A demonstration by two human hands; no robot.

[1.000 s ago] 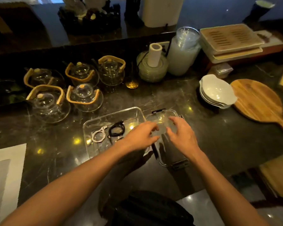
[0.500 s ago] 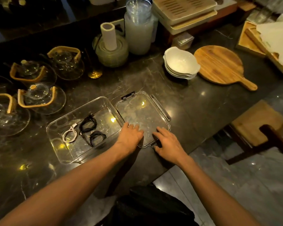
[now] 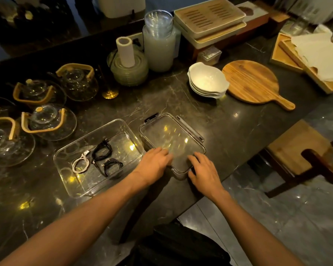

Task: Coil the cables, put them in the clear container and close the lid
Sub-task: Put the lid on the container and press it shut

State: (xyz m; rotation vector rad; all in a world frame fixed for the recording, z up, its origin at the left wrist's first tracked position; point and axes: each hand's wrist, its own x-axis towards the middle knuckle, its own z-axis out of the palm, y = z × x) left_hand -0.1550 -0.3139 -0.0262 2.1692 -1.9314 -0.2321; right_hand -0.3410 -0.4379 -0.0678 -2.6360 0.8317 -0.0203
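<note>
Lid [image 3: 172,140] — no legible labels.

The counter [image 3: 229,131] lies bare between the lid [image 3: 171,139] and its right edge. Toward the back edge, stacked white bowls [image 3: 207,81] and a wooden board [image 3: 252,81] block passage; glass teapots [image 3: 46,120] crowd the left side, near the open container [image 3: 69,187].

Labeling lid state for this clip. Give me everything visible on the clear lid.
The clear lid is a transparent rounded rectangle, plastic by the look, with a raised rim and dark latch flaps along its far and right edges. It lies flat on the dark marble counter, just right of the open clear container, not on it. The left hand rests on its near-left part and the right hand on its near corner. Ceiling lights glint off its surface.
</note>
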